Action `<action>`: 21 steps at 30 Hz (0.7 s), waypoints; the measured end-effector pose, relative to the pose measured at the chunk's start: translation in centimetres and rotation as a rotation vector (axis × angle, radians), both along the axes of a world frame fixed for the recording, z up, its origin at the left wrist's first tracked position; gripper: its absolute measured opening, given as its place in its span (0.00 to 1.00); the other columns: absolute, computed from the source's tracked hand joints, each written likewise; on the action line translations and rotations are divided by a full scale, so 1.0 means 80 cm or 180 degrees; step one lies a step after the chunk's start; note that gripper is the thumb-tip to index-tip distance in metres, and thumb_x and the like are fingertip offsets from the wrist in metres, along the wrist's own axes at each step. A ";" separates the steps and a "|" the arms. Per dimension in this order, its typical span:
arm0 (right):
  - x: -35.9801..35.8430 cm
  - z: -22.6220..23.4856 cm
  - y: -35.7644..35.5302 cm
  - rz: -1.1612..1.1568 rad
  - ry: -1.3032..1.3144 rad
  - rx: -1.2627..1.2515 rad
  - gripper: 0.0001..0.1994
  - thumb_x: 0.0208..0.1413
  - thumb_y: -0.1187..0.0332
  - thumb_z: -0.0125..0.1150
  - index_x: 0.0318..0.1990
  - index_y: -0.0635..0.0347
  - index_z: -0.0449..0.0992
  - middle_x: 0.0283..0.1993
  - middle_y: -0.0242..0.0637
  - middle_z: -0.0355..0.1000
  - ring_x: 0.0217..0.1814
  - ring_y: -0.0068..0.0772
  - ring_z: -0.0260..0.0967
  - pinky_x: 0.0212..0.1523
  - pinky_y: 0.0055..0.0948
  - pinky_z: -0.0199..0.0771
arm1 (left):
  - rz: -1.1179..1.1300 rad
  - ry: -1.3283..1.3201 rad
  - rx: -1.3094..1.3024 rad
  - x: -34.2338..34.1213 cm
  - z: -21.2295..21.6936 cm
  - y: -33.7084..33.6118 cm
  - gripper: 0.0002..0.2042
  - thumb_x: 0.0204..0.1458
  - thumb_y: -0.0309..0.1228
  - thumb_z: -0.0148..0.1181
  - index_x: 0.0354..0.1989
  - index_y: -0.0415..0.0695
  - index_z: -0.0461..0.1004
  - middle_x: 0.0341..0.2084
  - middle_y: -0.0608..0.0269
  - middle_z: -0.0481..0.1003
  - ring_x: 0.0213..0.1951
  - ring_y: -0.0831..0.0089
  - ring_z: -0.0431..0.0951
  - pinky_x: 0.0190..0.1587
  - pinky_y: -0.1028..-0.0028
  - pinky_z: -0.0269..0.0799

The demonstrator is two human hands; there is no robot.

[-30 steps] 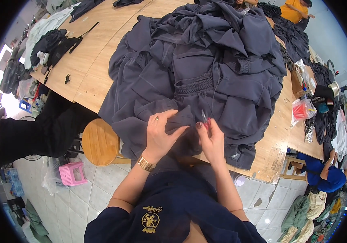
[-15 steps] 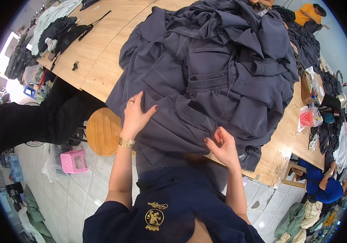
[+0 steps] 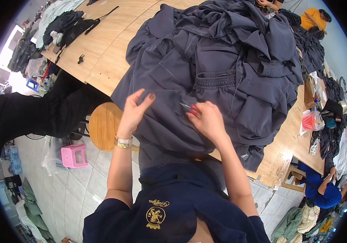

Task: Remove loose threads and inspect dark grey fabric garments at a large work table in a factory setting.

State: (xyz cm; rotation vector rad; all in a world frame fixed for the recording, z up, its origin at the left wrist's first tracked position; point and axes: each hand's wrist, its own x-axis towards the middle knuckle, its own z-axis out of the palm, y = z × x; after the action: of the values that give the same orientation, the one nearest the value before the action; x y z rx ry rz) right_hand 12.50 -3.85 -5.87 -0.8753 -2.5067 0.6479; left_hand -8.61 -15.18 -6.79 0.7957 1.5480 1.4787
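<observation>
The right hand (image 3: 209, 120) grasps a pair of small thread snips with red handles and bare metal blades (image 3: 191, 108), its fingers closed over much of the handles; the left hand (image 3: 133, 115) is held open, thumb and fingers parted, above the left part of a dark grey woven garment (image 3: 167, 117), and whether it touches the cloth cannot be told. The snips sit over the garment's near part, between the two hands. Their blades point leftward and slightly away from the wearer, toward the left hand, with the long axis on a shallow slant. Beyond the right hand, a gathered elastic waistband (image 3: 216, 80) runs roughly crosswise. More dark grey garments (image 3: 238, 30) are heaped behind it in thick folds, covering much of the pale plywood tabletop (image 3: 110, 60). Cloth hangs over the near edge toward the wearer. To the left are a round wooden stool (image 3: 105, 125) and, on the tiled floor, a pink plastic stool (image 3: 74, 156). Black cloth items (image 3: 66, 32) lie at the tabletop's far left. At right are a red bagged item (image 3: 311, 120) and a seated person in blue (image 3: 323, 193).
</observation>
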 end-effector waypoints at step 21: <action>0.157 -0.026 0.015 -0.1582 0.1713 -0.1127 0.12 0.46 0.82 0.53 0.21 0.61 0.56 0.21 0.23 0.51 0.24 0.14 0.44 0.24 0.17 0.47 | -0.1710 0.2269 -0.1290 0.037 0.022 -0.040 0.16 0.37 0.34 0.71 0.21 0.39 0.68 0.16 0.59 0.67 0.23 0.64 0.68 0.26 0.68 0.63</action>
State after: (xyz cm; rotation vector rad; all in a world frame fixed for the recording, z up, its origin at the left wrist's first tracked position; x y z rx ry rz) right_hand 25.02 -2.63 -7.91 -1.1995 -1.6414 1.0031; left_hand -5.65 -18.39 -5.03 1.4354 1.8452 0.4716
